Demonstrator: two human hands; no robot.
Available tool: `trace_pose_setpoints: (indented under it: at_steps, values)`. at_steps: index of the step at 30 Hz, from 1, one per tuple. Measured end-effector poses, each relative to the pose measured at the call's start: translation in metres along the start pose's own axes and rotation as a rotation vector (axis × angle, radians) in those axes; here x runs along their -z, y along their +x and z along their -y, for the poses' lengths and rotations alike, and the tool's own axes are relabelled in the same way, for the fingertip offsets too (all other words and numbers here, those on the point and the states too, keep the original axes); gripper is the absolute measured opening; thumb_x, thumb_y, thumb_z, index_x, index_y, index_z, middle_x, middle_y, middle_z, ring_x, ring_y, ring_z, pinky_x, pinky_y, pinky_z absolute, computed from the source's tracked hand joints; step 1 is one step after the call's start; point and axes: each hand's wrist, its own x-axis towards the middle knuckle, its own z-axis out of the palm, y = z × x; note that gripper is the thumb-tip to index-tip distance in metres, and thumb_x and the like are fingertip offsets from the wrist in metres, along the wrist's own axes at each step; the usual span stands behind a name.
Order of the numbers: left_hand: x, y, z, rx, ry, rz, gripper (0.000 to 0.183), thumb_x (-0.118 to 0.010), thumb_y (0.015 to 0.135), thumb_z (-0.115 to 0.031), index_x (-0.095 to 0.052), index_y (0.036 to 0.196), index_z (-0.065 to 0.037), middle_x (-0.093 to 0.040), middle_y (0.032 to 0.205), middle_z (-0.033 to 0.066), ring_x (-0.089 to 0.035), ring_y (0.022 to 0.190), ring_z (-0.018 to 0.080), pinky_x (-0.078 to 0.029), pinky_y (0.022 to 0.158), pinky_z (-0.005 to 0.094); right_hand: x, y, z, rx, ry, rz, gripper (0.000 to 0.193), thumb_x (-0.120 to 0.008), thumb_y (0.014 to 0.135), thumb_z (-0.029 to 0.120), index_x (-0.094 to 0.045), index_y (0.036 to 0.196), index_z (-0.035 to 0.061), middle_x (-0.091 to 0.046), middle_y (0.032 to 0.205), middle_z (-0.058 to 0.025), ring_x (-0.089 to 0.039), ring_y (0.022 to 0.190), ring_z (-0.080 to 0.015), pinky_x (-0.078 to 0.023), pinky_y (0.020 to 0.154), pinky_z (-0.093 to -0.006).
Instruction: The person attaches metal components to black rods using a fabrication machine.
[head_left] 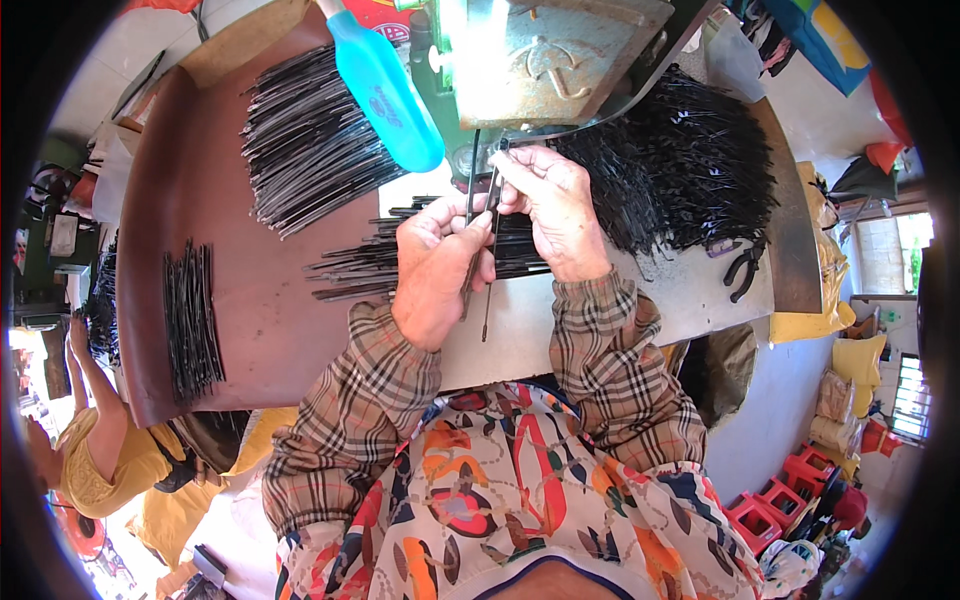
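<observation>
My left hand (428,268) is closed, thumb and fingers pinching a thin dark metal rod (473,165), like an umbrella rib, whose upper end reaches the machine's lower edge. Close beside it, my right hand (562,208) is closed on a second thin rod (487,312), holding it near the top. This rod passes by my left fingertips, and its lower end hangs free. Both hands are just below the machine (550,70), which bears a raised umbrella emblem and a bright lamp. Behind my wrists, a low pile of similar rods (360,262) lies on the table.
A large bundle of grey-black rods (310,140) lies at far left, a smaller one (192,320) nearer. Black rib assemblies (690,160) heap at right, beside black-handled pliers (743,272). A turquoise paddle-shaped piece (385,95) overhangs the table. Another person (110,450) works at left; red stools (770,510) stand right.
</observation>
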Motion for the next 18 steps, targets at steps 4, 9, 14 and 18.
trace_pose_setpoints:
  at_steps: [4, 9, 14, 18]
  values:
    - [-0.003, 0.0, -0.007, 0.132, -0.12, 0.005, 0.022, -0.055, 0.086, -0.004, -0.057, 0.106, 0.006, -0.056, 0.075, 0.0069, -0.053, 0.051, 0.0114, -0.038, 0.043, 0.022, 0.006, 0.006, 0.006, -0.074, 0.034, 0.054, 0.015, -0.067, 0.086, 0.013, -0.062, 0.089, -0.0009, -0.058, 0.065, -0.0008, -0.055, 0.054, -0.0068, -0.045, 0.052, -0.0188]
    - [-0.009, -0.004, -0.016, 0.172, -0.093, 0.031, 0.012, -0.054, 0.089, -0.008, -0.055, 0.097, 0.0, -0.054, 0.08, 0.005, -0.049, 0.057, 0.0097, -0.036, 0.048, 0.022, 0.006, 0.003, 0.003, -0.056, 0.05, 0.064, 0.016, -0.067, 0.085, 0.013, -0.061, 0.089, -0.0012, -0.057, 0.064, -0.0008, -0.052, 0.052, -0.0063, -0.043, 0.049, -0.0192]
    - [-0.011, -0.005, -0.015, 0.183, -0.119, 0.023, 0.01, -0.053, 0.09, -0.008, -0.055, 0.096, -0.001, -0.053, 0.081, 0.0048, -0.048, 0.058, 0.0094, -0.035, 0.049, 0.0222, 0.003, 0.001, 0.005, -0.016, 0.022, 0.059, 0.015, -0.065, 0.087, 0.012, -0.061, 0.088, -0.0021, -0.057, 0.065, -0.0014, -0.051, 0.051, -0.0063, -0.042, 0.047, -0.0198]
    - [-0.005, -0.003, -0.011, 0.143, -0.132, 0.022, 0.019, -0.054, 0.086, -0.007, -0.057, 0.102, 0.004, -0.056, 0.08, 0.0057, -0.052, 0.055, 0.0114, -0.04, 0.047, 0.0232, -0.004, 0.002, 0.003, -0.01, 0.015, 0.059, 0.014, -0.064, 0.088, 0.011, -0.061, 0.088, -0.0022, -0.057, 0.065, -0.0017, -0.051, 0.051, -0.0067, -0.041, 0.046, -0.0198]
